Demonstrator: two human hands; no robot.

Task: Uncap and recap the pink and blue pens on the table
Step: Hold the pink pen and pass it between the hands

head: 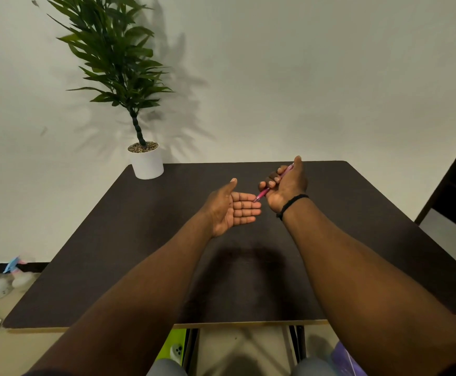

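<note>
My right hand [285,185] fists the pink pen [264,193] at centre frame; my left hand [229,207] lies open, holding nothing. I'd pinch near the tip, pulling straight.

Potted plant [146,158] stands on the table's [167,253] far left corner, against the wall [302,90].

Pink pen [274,184]: slim, translucent pink barrel, held above the dark table [140,240] toward its far right. It slants, tip pointing near-left, rear end far-right. Middle hidden by fingers. Blue pen not visible.
</note>
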